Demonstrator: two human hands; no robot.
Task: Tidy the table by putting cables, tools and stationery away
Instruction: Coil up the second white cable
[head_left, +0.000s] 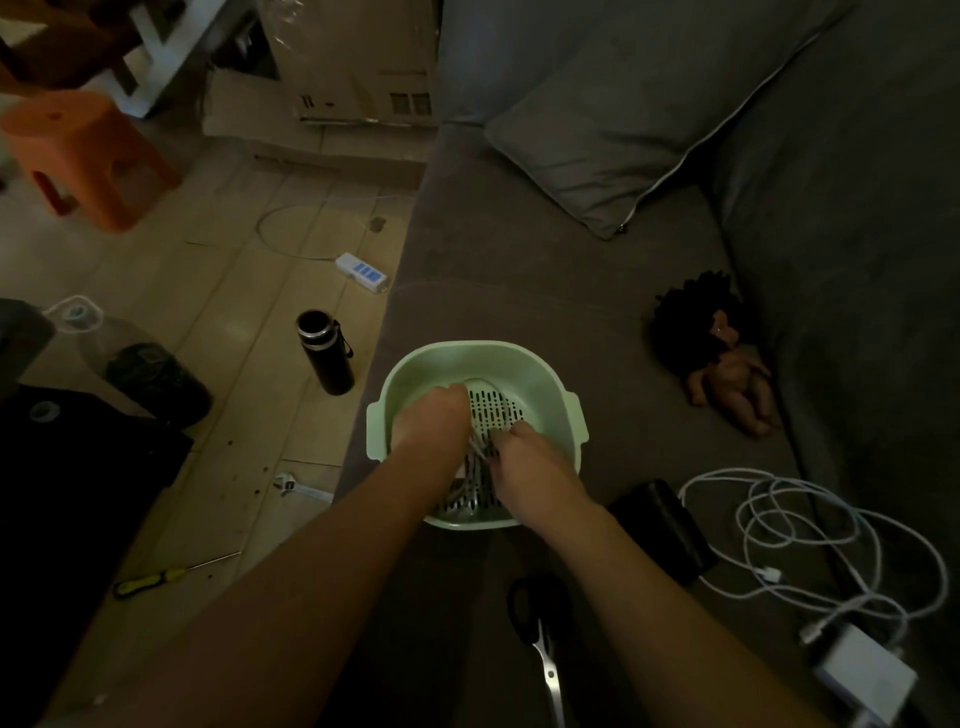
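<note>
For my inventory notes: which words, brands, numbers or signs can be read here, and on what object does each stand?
No text can be read.
On the cardboard box: dark printed marks, too blurred to read.
On the power strip: blue patches, too small to read.

Smooth green plastic basket (550, 395) — slotted base, matt grey cloth sofa (519, 270), shiny metal scissors (548, 670) blades

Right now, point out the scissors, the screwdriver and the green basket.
scissors (545, 657): head view, blades near pivot.
screwdriver (153, 578): head view, yellow handle.
green basket (470, 358): head view, far inner wall.
</note>
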